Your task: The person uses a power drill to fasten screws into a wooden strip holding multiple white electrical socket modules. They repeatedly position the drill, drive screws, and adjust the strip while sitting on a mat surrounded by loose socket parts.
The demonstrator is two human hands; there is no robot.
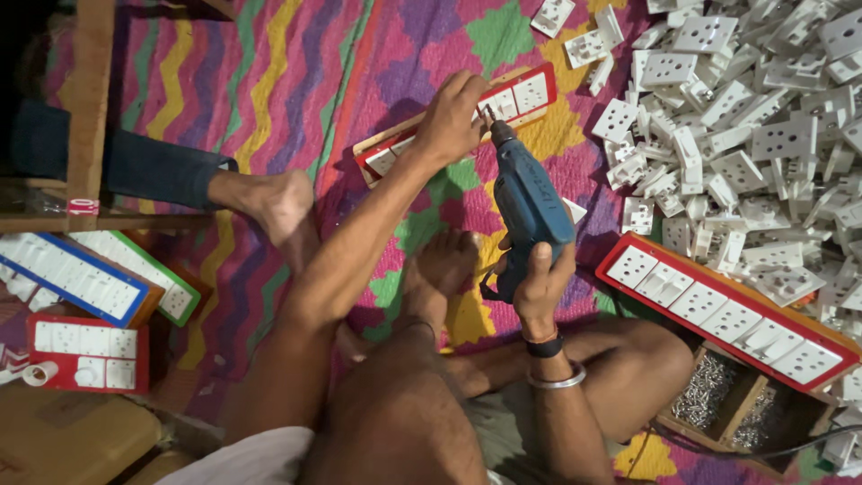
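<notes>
The red-framed switch board (503, 101) lies flat on the patterned mat (296, 81), out ahead of the person's crossed legs, tilted so that its right end points up and away. The left hand (449, 117) rests on top of it near the middle, palm down, fingers curled and pressing the white socket plates against the wooden backing; it clamps the board rather than wrapping round it. The left forearm runs in a long diagonal from the lower left up to that hand, elbow low by the knee. The right hand (539, 283) is closed tight around the grip of a blue power drill (525, 202), wrist bent upward, a dark band and a metal bangle on it. The drill stands nearly upright in view, its bit touching the board just beside the left fingertips. To the right, a second red-framed board (727, 310) lies across a wooden box of screws (709, 395), with a heap of loose white socket plates (763, 117) beyond.
</notes>
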